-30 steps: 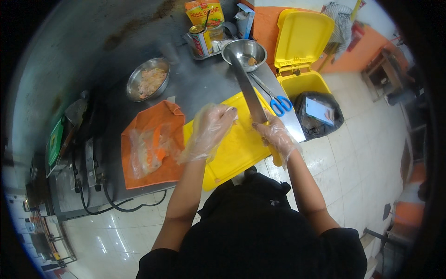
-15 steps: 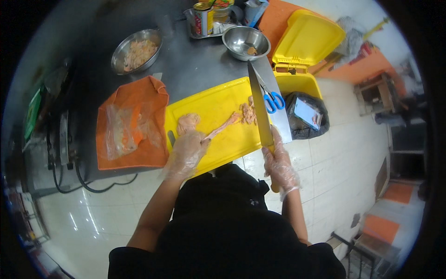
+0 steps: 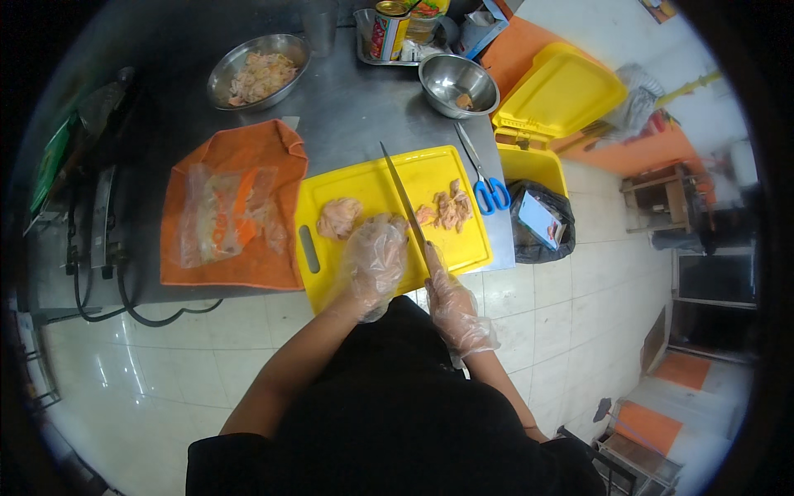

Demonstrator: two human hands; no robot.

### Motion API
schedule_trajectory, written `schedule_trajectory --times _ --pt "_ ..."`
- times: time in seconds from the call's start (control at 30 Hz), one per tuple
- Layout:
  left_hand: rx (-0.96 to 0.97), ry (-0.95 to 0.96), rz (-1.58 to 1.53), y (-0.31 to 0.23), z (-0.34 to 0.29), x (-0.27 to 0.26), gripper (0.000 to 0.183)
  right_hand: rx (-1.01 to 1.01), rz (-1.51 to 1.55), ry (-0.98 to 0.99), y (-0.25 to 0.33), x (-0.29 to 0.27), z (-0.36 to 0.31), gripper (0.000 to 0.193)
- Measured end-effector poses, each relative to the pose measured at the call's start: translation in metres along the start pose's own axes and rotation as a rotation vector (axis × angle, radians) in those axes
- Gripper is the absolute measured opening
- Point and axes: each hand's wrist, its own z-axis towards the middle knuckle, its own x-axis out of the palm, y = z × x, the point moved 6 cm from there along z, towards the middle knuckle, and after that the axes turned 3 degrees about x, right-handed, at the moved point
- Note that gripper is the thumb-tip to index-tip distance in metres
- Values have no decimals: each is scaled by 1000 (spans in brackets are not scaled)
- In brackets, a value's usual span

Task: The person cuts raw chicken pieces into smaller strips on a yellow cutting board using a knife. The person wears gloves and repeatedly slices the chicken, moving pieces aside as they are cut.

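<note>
In a clear plastic glove, my right hand grips the handle of a long kitchen knife, its blade slanting up and left over the yellow cutting board. My left hand, also gloved, has its fingers curled down on the board just left of the blade. They press on a strip of raw meat, mostly hidden, whose end shows right of the knife. A pale lump of raw meat lies at the board's left. Chopped pieces of raw meat lie in a pile at its right.
Blue-handled scissors lie beside the board. Behind stand a steel bowl and a larger bowl of cut meat. An orange cloth carries a plastic bag. A yellow bin with its lid up stands at the right.
The knife and my right hand have swung left over the board, beside my left hand, which has shifted right. The meat strip, earlier stretched out in sight, is now mostly covered.
</note>
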Motion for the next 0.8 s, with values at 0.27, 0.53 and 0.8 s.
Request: schedule_trajectory --times 0.27,0.53,0.8 --pt "-9 -96 -60 10 -6 37 15 -11 12 6 -6 17 2 76" --pt "-78 -18 -360 11 3 31 18 73 76 65 22 4 71 65" --pt "-41 -212 -230 10 2 26 13 126 94 110 21 -6 106 63"
